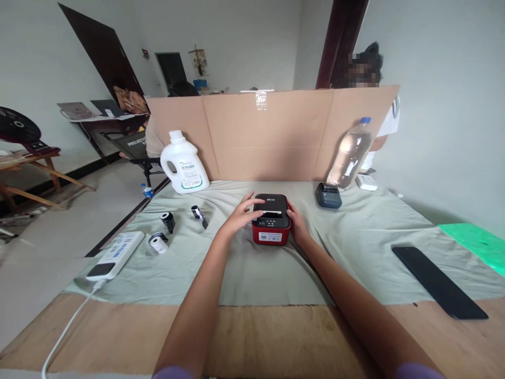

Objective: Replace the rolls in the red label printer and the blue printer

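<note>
A small red and black label printer (270,238) sits on the cloth in the middle, its labelled red front towards me. A strip of white shows at the slot in its black top. My left hand (241,213) is at the printer's left side, fingers spread, with fingertips over the edge of the top. My right hand (298,223) wraps round the right side, thumb at the upper edge; its other fingers are mostly hidden. To the left lie a small paper roll (159,244) and two dark-and-white rolls (168,222) (199,216).
A white power bank (115,255) with a cable lies left, a black phone (440,281) right. Behind stand a detergent jug (185,166), a large clear bottle (350,155), a dark portable printer (329,196) and a cardboard screen (268,134). People are beyond it.
</note>
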Tool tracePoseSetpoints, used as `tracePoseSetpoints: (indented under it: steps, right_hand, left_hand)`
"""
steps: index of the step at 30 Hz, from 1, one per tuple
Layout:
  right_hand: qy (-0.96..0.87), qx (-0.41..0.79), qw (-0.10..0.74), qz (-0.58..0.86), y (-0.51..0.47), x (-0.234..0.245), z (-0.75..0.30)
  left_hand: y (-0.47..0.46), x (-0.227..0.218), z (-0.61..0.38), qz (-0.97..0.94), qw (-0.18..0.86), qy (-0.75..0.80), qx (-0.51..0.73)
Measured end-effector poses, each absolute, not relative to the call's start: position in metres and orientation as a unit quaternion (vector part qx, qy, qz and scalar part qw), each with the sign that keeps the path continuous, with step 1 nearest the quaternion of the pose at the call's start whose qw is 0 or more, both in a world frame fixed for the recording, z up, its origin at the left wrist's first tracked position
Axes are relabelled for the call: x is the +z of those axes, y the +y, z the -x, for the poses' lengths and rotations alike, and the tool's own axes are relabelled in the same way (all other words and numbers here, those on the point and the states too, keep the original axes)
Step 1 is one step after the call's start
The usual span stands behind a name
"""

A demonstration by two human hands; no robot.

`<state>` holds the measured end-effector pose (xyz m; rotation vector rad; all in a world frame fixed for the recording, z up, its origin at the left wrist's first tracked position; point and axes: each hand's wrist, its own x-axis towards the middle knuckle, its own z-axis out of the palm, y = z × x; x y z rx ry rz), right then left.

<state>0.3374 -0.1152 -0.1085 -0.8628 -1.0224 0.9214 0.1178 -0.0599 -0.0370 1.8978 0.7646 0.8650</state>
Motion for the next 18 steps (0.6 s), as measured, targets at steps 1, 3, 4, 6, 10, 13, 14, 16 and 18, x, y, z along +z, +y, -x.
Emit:
tracePoseSetpoints:
  steps: [1, 3, 4, 6, 10, 13, 14, 16, 18]
  right_hand:
    - [-0.457, 0.411, 0.689, 0.384, -0.115, -0.109, -0.338]
    - [-0.455, 0.411, 0.691, 0.383, -0.114, -0.111, -0.339]
    - [-0.453, 0.411, 0.692, 0.384, -0.114, -0.112, -0.339]
    - [-0.450, 0.409, 0.694, 0.386, -0.114, -0.113, -0.339]
    - [-0.454, 0.402, 0.692, 0.392, -0.114, -0.110, -0.338]
    - [-0.454, 0.373, 0.683, 0.434, -0.119, -0.102, -0.337]
    - [-0.454, 0.359, 0.677, 0.454, -0.123, -0.100, -0.336]
    - [-0.466, 0.338, 0.662, 0.479, -0.135, -0.096, -0.337]
    - [-0.504, 0.340, 0.641, 0.468, -0.149, -0.097, -0.339]
  left_hand:
    - [-0.062, -0.034, -0.119, -0.792, 0.407, 0.304, 0.338]
    - [-0.066, -0.030, -0.123, -0.829, 0.344, 0.299, 0.325]
    - [-0.068, -0.029, -0.126, -0.837, 0.322, 0.299, 0.325]
    - [-0.070, -0.028, -0.130, -0.844, 0.290, 0.302, 0.334]
    - [-0.068, -0.030, -0.136, -0.843, 0.267, 0.308, 0.350]
    - [-0.062, -0.034, -0.134, -0.799, 0.326, 0.332, 0.380]
    - [-0.061, -0.036, -0.132, -0.767, 0.367, 0.353, 0.392]
    - [-0.061, -0.044, -0.128, -0.689, 0.464, 0.390, 0.396]
    - [-0.066, -0.053, -0.124, -0.635, 0.549, 0.389, 0.380]
